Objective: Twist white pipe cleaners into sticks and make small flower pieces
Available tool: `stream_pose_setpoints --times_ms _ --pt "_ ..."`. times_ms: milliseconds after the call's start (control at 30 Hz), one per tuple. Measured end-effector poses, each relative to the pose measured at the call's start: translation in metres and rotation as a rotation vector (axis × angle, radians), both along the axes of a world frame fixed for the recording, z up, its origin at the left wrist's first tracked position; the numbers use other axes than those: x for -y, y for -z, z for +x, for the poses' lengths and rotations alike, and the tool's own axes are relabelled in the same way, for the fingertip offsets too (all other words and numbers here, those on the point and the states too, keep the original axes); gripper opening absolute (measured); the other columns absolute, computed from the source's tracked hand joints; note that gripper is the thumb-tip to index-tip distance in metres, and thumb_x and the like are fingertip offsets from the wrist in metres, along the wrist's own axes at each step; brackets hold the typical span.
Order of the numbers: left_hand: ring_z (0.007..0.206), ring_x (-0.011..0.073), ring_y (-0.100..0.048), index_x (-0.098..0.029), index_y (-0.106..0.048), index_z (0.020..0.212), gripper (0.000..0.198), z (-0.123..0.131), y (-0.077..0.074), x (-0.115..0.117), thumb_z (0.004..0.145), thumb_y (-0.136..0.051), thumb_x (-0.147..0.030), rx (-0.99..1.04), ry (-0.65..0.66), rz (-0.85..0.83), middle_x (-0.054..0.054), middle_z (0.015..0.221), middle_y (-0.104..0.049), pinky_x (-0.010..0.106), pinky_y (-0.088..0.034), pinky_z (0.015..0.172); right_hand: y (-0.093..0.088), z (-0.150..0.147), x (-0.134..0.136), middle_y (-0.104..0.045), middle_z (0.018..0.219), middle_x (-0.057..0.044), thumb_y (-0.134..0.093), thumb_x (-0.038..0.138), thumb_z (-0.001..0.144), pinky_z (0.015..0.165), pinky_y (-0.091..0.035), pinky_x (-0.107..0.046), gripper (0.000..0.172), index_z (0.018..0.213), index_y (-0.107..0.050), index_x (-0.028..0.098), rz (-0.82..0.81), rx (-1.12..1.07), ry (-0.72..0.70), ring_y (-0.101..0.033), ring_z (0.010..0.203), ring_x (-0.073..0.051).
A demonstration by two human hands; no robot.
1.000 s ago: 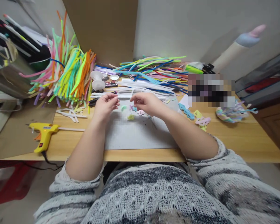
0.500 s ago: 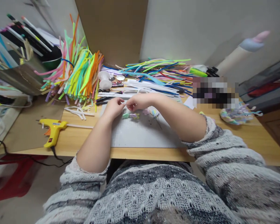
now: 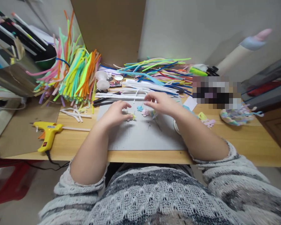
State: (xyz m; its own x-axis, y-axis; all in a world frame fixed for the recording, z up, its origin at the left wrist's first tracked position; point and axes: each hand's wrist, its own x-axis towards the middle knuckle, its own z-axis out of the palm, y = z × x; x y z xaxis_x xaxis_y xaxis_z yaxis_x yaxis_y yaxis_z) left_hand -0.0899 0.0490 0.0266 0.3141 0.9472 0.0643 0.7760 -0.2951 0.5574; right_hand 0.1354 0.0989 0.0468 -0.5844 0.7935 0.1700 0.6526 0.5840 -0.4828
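My left hand (image 3: 115, 114) rests on the grey mat (image 3: 140, 136), fingers curled in a pinch on a small yellow pipe-cleaner flower (image 3: 132, 117). To its right, my right hand (image 3: 160, 102) hovers over the mat's far edge with fingers loosely bent; what it holds, if anything, is hidden. A small blue flower (image 3: 139, 108) and a pink flower (image 3: 145, 112) lie on the mat between the hands. White pipe cleaners (image 3: 131, 92) lie just beyond them.
A yellow glue gun (image 3: 46, 133) lies at the desk's left edge, cord hanging down. A big bundle of coloured pipe cleaners (image 3: 77, 76) fans at back left, and more colourful ones (image 3: 159, 72) at back centre. A pastel woven piece (image 3: 235, 115) lies at right.
The hands, close together half a second ago, have moved apart. My right hand shifted right and away; my left hand lowered onto the mat by the yellow flower.
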Motion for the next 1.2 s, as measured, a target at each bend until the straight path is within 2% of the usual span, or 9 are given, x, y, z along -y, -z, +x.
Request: stream_pose_setpoints --times_ms 167,300,400,533,667,867,967,1133,1200 --pt "0.088 0.0219 -0.056 -0.02 -0.063 0.087 0.021 0.001 0.0 0.002 0.07 -0.062 -0.031 -0.17 0.041 -0.014 0.005 0.092 -0.064 0.031 -0.041 0.077 0.038 0.002 0.012 -0.065 0.089 -0.006 -0.06 0.027 0.077 0.076 -0.037 -0.03 0.013 0.083 -0.066 0.017 0.064 0.097 -0.038 -0.055 0.085 -0.019" --pt "0.077 0.0201 -0.057 -0.02 -0.063 0.076 0.012 0.0 0.001 0.001 0.073 -0.058 -0.03 -0.177 -0.033 -0.05 0.003 0.079 -0.065 0.029 -0.039 0.07 0.038 -0.002 0.018 -0.067 0.081 -0.004 -0.057 0.019 0.078 0.079 -0.037 -0.032 0.01 0.075 -0.066 0.017 0.018 -0.012 -0.01 -0.057 0.082 -0.018" --pt "0.077 0.02 -0.057 -0.021 -0.063 0.077 0.012 -0.002 0.001 0.0 0.073 -0.057 -0.03 -0.178 -0.07 -0.067 0.002 0.079 -0.065 0.03 -0.039 0.07 0.033 -0.007 0.024 -0.067 0.076 -0.002 -0.056 0.019 0.077 0.07 -0.042 -0.027 0.01 0.082 -0.065 0.017 -0.252 -0.236 0.027 -0.058 0.071 -0.014" --pt "0.088 0.0209 -0.057 -0.019 -0.061 0.095 0.026 0.001 -0.002 0.002 0.072 -0.058 -0.032 -0.115 -0.046 -0.018 0.005 0.095 -0.064 0.031 -0.04 0.078 0.036 -0.022 0.028 -0.062 0.059 0.002 -0.055 0.012 0.075 0.055 -0.043 -0.022 0.009 0.083 -0.059 0.015 -0.684 -0.397 0.117 -0.056 0.053 -0.01" --pt "0.101 0.0216 -0.053 -0.02 -0.059 0.099 0.027 0.012 -0.009 0.009 0.075 -0.057 -0.032 -0.052 0.074 0.093 0.004 0.104 -0.061 0.035 -0.034 0.09 0.038 -0.033 0.027 -0.054 0.046 0.006 -0.057 0.008 0.073 0.042 -0.036 -0.017 0.011 0.082 -0.057 0.015 -0.82 -0.424 0.195 -0.049 0.041 -0.007" --pt "0.098 0.0209 -0.052 -0.022 -0.06 0.085 0.013 0.03 -0.008 0.018 0.075 -0.06 -0.031 -0.09 0.284 0.083 0.0 0.093 -0.065 0.038 -0.025 0.092 0.036 -0.035 0.027 -0.058 0.051 0.005 -0.053 0.005 0.073 0.037 -0.034 -0.015 0.02 0.091 -0.051 0.016 -0.951 -0.49 0.197 -0.052 0.043 -0.008" --pt "0.094 0.0195 -0.053 -0.022 -0.061 0.079 0.008 0.032 -0.002 0.017 0.079 -0.053 -0.022 -0.141 0.244 0.112 0.001 0.087 -0.066 0.038 -0.022 0.093 0.04 -0.032 0.024 -0.06 0.058 0.003 -0.051 0.011 0.076 0.04 -0.037 -0.019 0.019 0.094 -0.05 0.017 -0.863 -0.434 0.218 -0.054 0.046 -0.01" --pt "0.087 0.0201 -0.055 -0.021 -0.061 0.077 0.007 0.029 0.002 0.012 0.077 -0.054 -0.024 -0.194 0.105 0.129 0.002 0.082 -0.066 0.039 -0.024 0.092 0.052 -0.02 0.014 -0.061 0.079 -0.003 -0.052 0.019 0.076 0.068 -0.045 -0.028 0.01 0.08 -0.061 0.017 -0.162 -0.306 0.27 -0.057 0.073 -0.014" --pt "0.087 0.0204 -0.055 -0.021 -0.061 0.079 0.01 0.029 0.001 0.012 0.078 -0.053 -0.026 -0.188 0.072 0.139 0.003 0.083 -0.066 0.039 -0.024 0.092 0.057 -0.017 0.013 -0.061 0.098 -0.007 -0.053 0.023 0.078 0.082 -0.042 -0.033 0.017 0.088 -0.065 0.019 -0.032 -0.251 0.231 -0.056 0.092 -0.018"
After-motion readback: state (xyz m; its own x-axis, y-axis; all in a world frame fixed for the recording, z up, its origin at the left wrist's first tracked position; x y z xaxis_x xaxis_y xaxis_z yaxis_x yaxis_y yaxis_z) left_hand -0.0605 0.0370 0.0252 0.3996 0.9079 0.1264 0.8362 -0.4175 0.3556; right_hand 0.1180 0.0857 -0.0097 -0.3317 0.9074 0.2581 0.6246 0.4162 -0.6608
